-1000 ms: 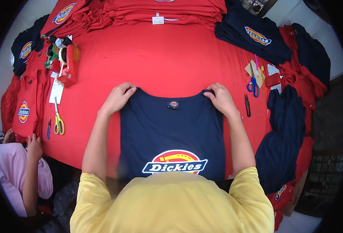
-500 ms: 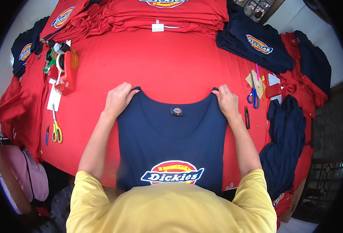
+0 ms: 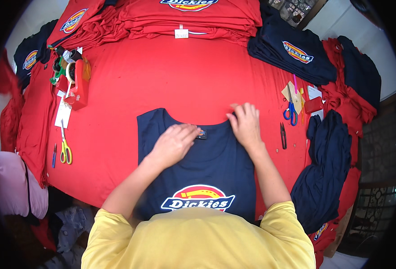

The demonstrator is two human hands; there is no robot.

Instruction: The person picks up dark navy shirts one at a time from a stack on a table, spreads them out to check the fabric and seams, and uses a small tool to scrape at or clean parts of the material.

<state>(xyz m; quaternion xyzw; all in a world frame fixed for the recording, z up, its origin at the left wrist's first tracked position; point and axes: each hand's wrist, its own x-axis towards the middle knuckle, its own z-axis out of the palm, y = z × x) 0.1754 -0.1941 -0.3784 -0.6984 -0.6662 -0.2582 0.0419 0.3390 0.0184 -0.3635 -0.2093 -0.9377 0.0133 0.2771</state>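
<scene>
on the red cloth surface [image 3: 162,76], by near edge, a smooth navy shirt [image 3: 198,168] points lengthwise, round neck to far edge, left hand [image 3: 174,142] flattish over it, right hand [image 3: 247,127] curled, hold unclear.

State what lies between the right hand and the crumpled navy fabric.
The head view shows slim black snips and tiny scraps on red cloth between the right hand and that navy fabric.

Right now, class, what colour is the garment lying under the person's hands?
The garment is dark navy blue, seen best in the head view.
</scene>
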